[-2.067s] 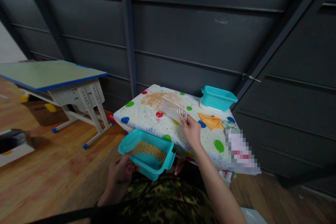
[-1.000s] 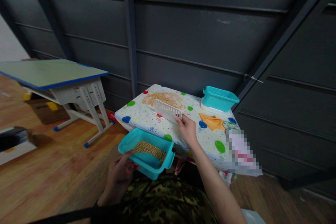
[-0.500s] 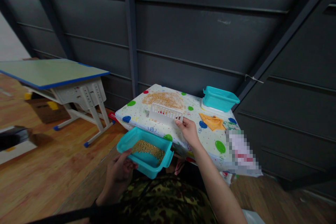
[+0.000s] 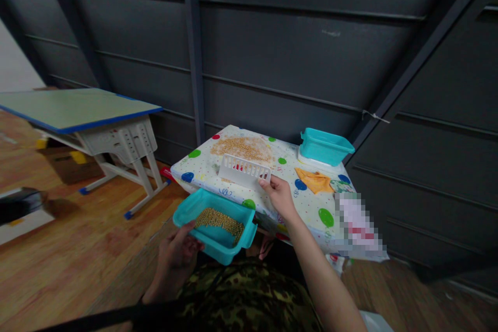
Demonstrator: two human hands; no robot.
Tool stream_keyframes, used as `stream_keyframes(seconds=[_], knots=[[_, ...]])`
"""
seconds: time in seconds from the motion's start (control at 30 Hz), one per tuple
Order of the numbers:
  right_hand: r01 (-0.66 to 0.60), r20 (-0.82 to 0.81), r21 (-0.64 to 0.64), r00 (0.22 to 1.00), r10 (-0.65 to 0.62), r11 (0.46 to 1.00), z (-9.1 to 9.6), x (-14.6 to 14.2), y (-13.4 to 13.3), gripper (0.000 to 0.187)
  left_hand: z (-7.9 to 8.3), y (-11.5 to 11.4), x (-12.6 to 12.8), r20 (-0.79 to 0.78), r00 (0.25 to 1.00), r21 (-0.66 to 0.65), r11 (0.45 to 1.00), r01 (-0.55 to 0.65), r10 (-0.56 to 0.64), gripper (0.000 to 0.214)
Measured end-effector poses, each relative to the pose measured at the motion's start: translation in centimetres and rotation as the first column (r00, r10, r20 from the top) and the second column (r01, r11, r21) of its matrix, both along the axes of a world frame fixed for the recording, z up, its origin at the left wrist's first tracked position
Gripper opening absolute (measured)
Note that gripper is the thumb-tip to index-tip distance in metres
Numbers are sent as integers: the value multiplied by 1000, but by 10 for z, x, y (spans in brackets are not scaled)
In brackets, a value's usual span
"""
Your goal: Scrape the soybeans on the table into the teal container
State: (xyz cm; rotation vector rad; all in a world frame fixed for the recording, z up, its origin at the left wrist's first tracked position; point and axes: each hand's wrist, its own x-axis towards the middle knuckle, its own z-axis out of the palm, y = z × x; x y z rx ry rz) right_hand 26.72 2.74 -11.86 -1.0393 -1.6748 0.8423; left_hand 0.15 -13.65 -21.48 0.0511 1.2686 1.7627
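Observation:
My left hand (image 4: 181, 246) is closed on the near left rim of a teal plastic box (image 4: 212, 241), held just below the table's front edge. Round, tan soybeans (image 4: 220, 221) lie across the middle of that box. My right hand (image 4: 279, 194) grips the right end of a white slotted plastic rack (image 4: 243, 174), standing on its long side at the tabletop. Behind the rack, more soybeans (image 4: 245, 148) are spread over the tablecloth, with pale dusty bits among them. A few beans show at the rack's front edge.
The balloon-print tablecloth (image 4: 309, 212) covers the table. A second teal box (image 4: 327, 146) stands at the back right, near an orange cloth (image 4: 314, 180). A green-topped desk (image 4: 81, 106) is at the left, and a dark panelled wall (image 4: 280, 52) rises behind.
The rack has shifted very slightly left and toward me in my right hand. My left hand and the box with soybeans have stayed in place.

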Motion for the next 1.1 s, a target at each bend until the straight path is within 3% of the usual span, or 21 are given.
stream_keyframes(seconds=[0.6, 0.87, 0.97, 1.1], knots=[[-84, -42, -46, 996, 82, 995, -5, 1, -5, 59, -10, 3, -1, -17, 1000, 23, 1000, -12, 13, 24], [-133, 15, -46, 991, 134, 990, -4, 12, -13, 66, -16, 7, -1, -36, 999, 16, 1000, -25, 25, 24], [-101, -13, -25, 995, 101, 995, -4, 15, -14, 62, -18, 5, -3, -33, 999, 51, 999, -8, 10, 23], [34, -78, 18, 996, -32, 999, -3, 16, -8, 59, -17, 5, -4, -37, 999, 19, 1000, -2, 2, 23]])
